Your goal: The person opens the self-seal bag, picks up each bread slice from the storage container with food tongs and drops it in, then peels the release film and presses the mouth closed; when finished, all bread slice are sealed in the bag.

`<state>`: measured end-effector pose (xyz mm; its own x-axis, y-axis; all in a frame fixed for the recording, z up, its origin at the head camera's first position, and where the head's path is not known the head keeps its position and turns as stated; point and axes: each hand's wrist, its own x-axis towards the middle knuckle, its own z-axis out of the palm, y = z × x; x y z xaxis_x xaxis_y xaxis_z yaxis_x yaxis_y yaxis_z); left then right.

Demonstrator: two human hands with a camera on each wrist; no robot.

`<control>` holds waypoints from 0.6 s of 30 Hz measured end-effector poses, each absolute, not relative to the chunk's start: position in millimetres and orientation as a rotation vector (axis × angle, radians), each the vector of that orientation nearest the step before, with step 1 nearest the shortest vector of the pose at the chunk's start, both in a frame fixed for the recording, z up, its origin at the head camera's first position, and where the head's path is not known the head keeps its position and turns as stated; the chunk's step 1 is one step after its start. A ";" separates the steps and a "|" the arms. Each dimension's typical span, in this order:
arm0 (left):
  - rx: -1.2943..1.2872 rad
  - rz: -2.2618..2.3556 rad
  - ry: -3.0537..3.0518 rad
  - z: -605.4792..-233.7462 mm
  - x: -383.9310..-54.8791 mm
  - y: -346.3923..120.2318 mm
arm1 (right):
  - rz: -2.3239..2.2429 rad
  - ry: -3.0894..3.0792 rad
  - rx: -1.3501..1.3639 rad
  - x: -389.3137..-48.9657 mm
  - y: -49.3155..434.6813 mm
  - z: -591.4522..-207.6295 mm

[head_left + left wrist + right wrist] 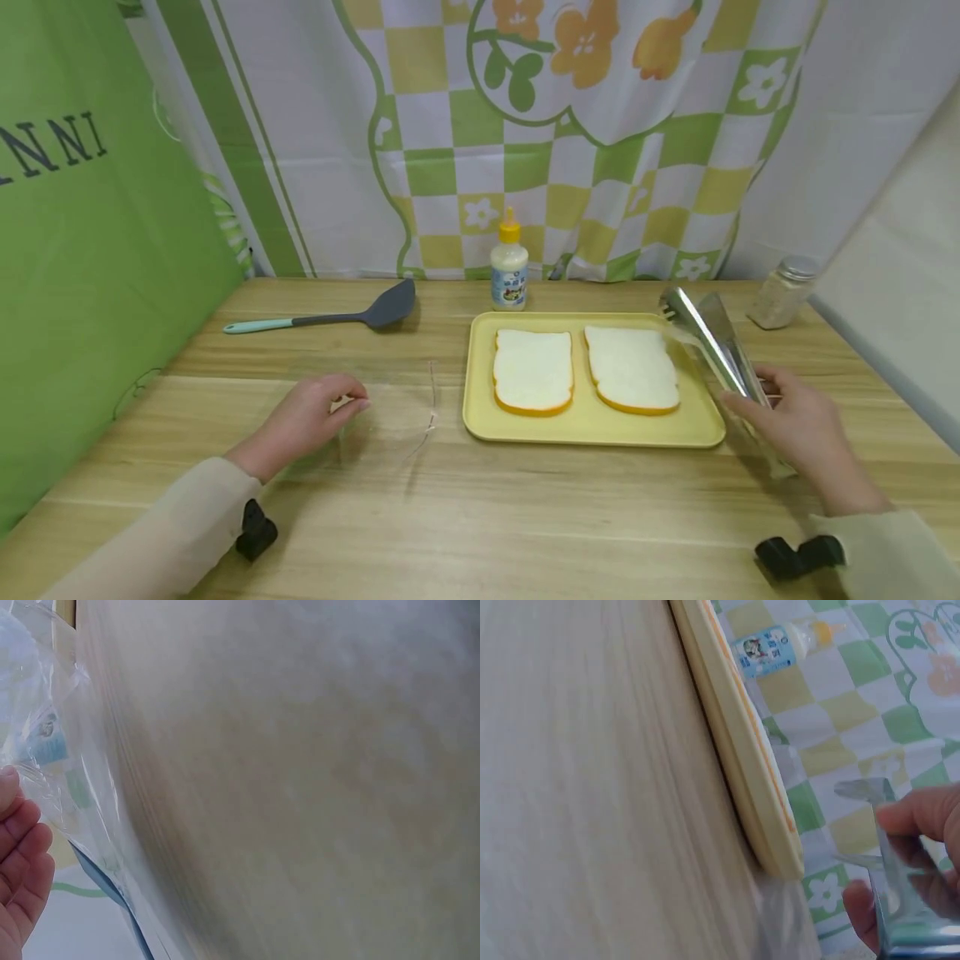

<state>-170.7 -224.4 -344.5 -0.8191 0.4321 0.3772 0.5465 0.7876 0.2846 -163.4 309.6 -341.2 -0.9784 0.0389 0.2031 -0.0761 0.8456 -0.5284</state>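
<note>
My left hand [315,417] pinches a clear plastic bag [397,408] between thumb and fingers, low over the table left of the tray. In the left wrist view, wrinkled film of the bag [52,697] spreads beyond my curled fingers [26,847]. My right hand [802,425] grips shiny metal tongs [708,337] at the tray's right end, their jaws pointing away from me. Two slices of white bread with orange-brown crusts, a left slice [533,372] and a right slice [632,368], lie side by side on a yellow tray [592,436].
A squeeze bottle [510,271] with a yellow cap stands behind the tray. A dark grey spatula [386,307] with a mint handle lies at the back left. A glass jar [782,296] with a metal lid stands at the back right. A patterned curtain [450,125] borders the table.
</note>
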 end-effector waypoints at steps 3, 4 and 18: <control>-0.753 -0.550 -2.681 -344.3 -170.4 -224.3 | 0.892 -2.839 0.107 -159.9 301.4 -336.5; -0.755 -0.552 -2.680 -344.2 -170.3 -224.3 | 0.903 -2.837 0.136 -158.7 298.1 -334.9; -0.762 -0.557 -2.694 -343.2 -170.4 -223.8 | 1.056 -2.821 0.358 -154.2 245.9 -334.2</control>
